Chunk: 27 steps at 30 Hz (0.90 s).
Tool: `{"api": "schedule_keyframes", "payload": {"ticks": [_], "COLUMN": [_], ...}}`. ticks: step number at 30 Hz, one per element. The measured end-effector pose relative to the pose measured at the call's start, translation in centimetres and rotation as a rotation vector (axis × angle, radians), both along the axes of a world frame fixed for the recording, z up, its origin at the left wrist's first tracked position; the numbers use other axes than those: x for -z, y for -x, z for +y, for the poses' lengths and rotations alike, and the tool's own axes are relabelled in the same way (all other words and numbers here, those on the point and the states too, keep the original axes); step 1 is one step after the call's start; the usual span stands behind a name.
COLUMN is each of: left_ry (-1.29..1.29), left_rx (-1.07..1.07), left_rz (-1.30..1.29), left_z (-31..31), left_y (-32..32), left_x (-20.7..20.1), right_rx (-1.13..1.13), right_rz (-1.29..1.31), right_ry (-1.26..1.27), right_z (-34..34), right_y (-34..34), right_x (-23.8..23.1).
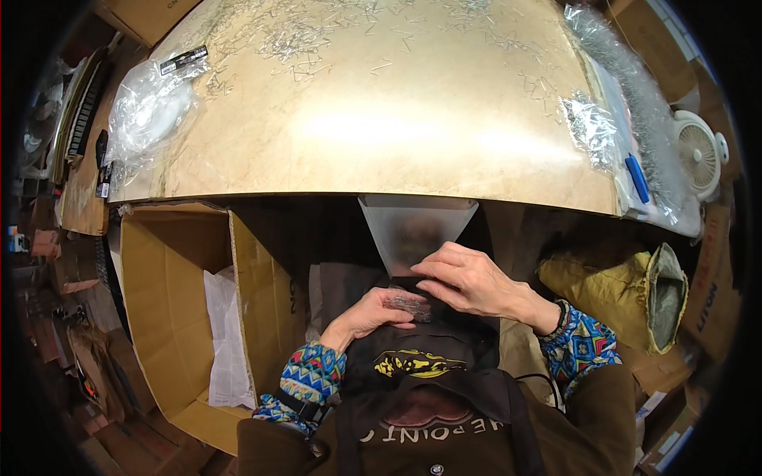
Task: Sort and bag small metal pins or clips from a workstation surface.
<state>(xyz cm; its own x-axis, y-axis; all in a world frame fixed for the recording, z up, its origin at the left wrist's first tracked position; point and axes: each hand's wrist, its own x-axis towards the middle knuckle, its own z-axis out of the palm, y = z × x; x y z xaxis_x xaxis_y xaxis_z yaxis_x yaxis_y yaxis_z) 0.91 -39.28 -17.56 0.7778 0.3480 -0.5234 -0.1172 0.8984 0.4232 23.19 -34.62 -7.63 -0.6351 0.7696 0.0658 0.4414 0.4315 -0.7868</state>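
Observation:
Over my lap, my left hand (373, 312) is closed around a small bunch of thin metal wire pieces (412, 305). Just above and to the right of it is my right hand (468, 279), its thumb and fingertips drawn together in a pinch. Whatever lies between those fingertips is too small to make out. Behind the right fingertips, a translucent whitish plastic piece (417, 226), narrowing toward me, extends from under the table edge. Many bent wire pieces (298, 36) lie scattered across the far part of the wooden table (349, 151).
An open cardboard box (178, 317) with white paper (228, 341) inside stands left. Clear plastic bags (151, 107) lie on the table's left. At right are a bag of wire pieces (589, 127), a blue pen (636, 178), a white fan (698, 152) and a yellow sack (599, 289).

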Motion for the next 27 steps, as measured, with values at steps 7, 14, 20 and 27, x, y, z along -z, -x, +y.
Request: {"api": "schedule_keyframes", "payload": {"ticks": [7,14,20,27], "left_ry": [-0.374,-0.479,-0.464,-0.736], "left_rx": [-0.188,-0.211,-0.189,-0.483], "left_rz": [0.119,0.099,0.180,0.165], "left_z": [2.5,5.6,6.8,7.4], "left_y": [0.6,0.5,-0.9,0.0], "left_x": [-4.8,-7.7,-8.7,-10.4], "right_rx": [-0.140,-0.001,0.219,0.614], "right_rz": [-0.119,-0.109,-0.171,-0.417], "right_ry": [-0.343,-0.510,-0.491,-0.556], "right_z": [0.8,3.2,4.3,10.2], "right_y": [1.5,2.3,1.1,-8.0], "right_x": [-1.1,-3.8,-2.9,-3.9]}}
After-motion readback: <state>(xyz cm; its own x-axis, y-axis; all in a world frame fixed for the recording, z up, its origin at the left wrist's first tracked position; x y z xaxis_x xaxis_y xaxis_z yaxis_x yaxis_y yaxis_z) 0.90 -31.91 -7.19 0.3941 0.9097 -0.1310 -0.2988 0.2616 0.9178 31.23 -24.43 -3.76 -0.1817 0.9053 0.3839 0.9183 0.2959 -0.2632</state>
